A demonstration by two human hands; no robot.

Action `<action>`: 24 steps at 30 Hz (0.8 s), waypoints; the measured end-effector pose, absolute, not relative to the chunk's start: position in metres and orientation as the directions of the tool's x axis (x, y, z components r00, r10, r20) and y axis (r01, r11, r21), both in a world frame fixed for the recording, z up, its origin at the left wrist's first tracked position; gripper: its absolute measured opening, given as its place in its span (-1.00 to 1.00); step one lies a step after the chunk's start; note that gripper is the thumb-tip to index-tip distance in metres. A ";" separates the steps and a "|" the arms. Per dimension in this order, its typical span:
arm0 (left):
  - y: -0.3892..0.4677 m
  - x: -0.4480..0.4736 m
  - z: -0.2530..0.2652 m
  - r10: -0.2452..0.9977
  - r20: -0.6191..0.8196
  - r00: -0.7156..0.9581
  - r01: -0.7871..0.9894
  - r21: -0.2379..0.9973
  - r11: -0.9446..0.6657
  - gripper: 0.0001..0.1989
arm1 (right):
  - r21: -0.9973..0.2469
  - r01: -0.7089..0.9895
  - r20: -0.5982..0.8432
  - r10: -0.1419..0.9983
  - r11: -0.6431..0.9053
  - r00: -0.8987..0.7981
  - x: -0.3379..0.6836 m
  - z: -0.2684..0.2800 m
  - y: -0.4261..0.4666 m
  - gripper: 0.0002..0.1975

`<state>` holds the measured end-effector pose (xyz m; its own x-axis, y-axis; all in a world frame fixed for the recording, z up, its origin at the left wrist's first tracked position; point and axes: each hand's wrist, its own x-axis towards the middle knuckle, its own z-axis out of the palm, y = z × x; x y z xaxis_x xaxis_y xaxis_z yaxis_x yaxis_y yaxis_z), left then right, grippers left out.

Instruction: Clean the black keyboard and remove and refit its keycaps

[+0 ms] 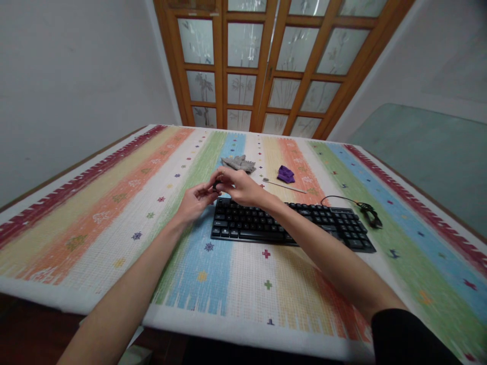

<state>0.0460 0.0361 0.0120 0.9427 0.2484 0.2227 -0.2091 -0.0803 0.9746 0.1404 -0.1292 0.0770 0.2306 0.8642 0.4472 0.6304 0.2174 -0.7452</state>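
Note:
A small black piece (216, 185) is pinched between my two hands, over the upper left corner of a black keyboard (262, 236). My left hand (195, 201) grips it from the left with fingertips closed. From the right, my right hand (240, 186) closes thumb and fingers around the same piece, hiding most of it. Whether it is a keycap I cannot tell. The keyboard lies flat, its middle partly covered by my right forearm. Just beyond my right hand is a crumpled grey cloth (239, 163).
A thin brush (285, 186) lies behind the keyboard, near a folded purple cloth (285, 174). The keyboard's bundled cable (370, 213) rests at the right. A striped tablecloth (133, 213) covers the table. Wood-framed glass doors (262, 66) stand beyond its far edge.

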 end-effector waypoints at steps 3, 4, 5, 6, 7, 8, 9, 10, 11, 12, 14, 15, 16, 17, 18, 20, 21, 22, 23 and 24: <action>0.035 0.047 0.015 0.279 0.253 0.927 -0.224 0.966 -0.130 -0.48 | -0.658 0.730 0.460 0.866 0.184 0.196 0.136 0.080 -0.128 -0.91; 0.035 0.047 0.016 0.282 0.261 0.923 -0.233 0.964 -0.129 -0.46 | -0.640 0.749 0.462 0.865 0.173 0.195 0.135 0.080 -0.127 -0.90; 0.035 0.047 0.017 0.285 0.262 0.922 -0.235 0.964 -0.125 -0.45 | -0.628 0.761 0.462 0.865 0.163 0.195 0.135 0.080 -0.127 -0.90; 0.035 0.047 0.018 0.287 0.258 0.922 -0.232 0.965 -0.122 -0.44 | -0.620 0.769 0.460 0.867 0.159 0.191 0.135 0.079 -0.126 -0.90; 0.035 0.047 0.019 0.289 0.248 0.924 -0.223 0.968 -0.119 -0.44 | -0.615 0.772 0.461 0.868 0.163 0.184 0.135 0.079 -0.126 -0.90; 0.035 0.046 0.019 0.292 0.236 0.927 -0.211 0.971 -0.114 -0.44 | -0.612 0.772 0.466 0.867 0.170 0.178 0.136 0.078 -0.126 -0.90; 0.035 0.046 0.019 0.292 0.222 0.930 -0.199 0.974 -0.106 -0.45 | -0.612 0.771 0.474 0.862 0.177 0.178 0.136 0.078 -0.126 -0.90; 0.036 0.045 0.019 0.295 0.208 0.933 -0.188 0.977 -0.095 -0.45 | -0.617 0.765 0.485 0.855 0.183 0.187 0.137 0.077 -0.126 -0.89; 0.037 0.045 0.018 0.297 0.195 0.935 -0.179 0.981 -0.080 -0.47 | -0.628 0.756 0.492 0.847 0.186 0.201 0.138 0.077 -0.127 -0.88; 0.037 0.045 0.017 0.301 0.182 0.936 -0.172 0.983 -0.062 -0.49 | -0.643 0.743 0.496 0.840 0.187 0.217 0.138 0.076 -0.128 -0.88; 0.038 0.045 0.015 0.311 0.160 0.937 -0.161 0.987 -0.023 -0.56 | -0.673 0.714 0.495 0.834 0.190 0.244 0.139 0.076 -0.129 -0.87; 0.038 0.045 0.014 0.317 0.152 0.936 -0.159 0.987 -0.004 -0.62 | -0.683 0.704 0.491 0.835 0.193 0.248 0.139 0.076 -0.130 -0.88; 0.038 0.045 0.014 0.319 0.145 0.936 -0.158 0.987 0.015 -0.67 | -0.689 0.698 0.491 0.836 0.198 0.247 0.139 0.076 -0.130 -0.88; 0.037 0.045 0.015 0.318 0.136 0.938 -0.155 0.987 0.036 -0.72 | -0.692 0.693 0.491 0.836 0.203 0.244 0.139 0.076 -0.130 -0.89; 0.037 0.045 0.016 0.316 0.124 0.940 -0.151 0.987 0.061 -0.76 | -0.696 0.687 0.491 0.837 0.209 0.243 0.140 0.076 -0.130 -0.89; 0.036 0.045 0.019 0.308 0.093 0.947 -0.137 0.983 0.123 -0.80 | -0.721 0.656 0.486 0.838 0.223 0.248 0.141 0.076 -0.130 -0.90; 0.035 0.045 0.021 0.304 0.078 0.950 -0.130 0.980 0.154 -0.81 | -0.740 0.631 0.482 0.838 0.233 0.256 0.141 0.076 -0.130 -0.91; 0.035 0.044 0.022 0.297 0.067 0.953 -0.125 0.976 0.180 -0.80 | -0.761 0.601 0.478 0.837 0.244 0.265 0.143 0.076 -0.130 -0.92; 0.036 0.044 0.023 0.285 0.062 0.957 -0.122 0.973 0.197 -0.78 | -0.782 0.569 0.473 0.837 0.256 0.274 0.144 0.076 -0.130 -0.94; 0.036 0.043 0.023 0.263 0.063 0.963 -0.119 0.972 0.203 -0.76 | -0.802 0.535 0.466 0.839 0.267 0.280 0.146 0.076 -0.130 -0.96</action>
<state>0.0431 0.0362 0.0234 0.9628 0.2629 0.0627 -0.1188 0.2032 0.9719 0.1460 -0.1301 0.0759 0.2798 0.8394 0.4659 0.5349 0.2667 -0.8017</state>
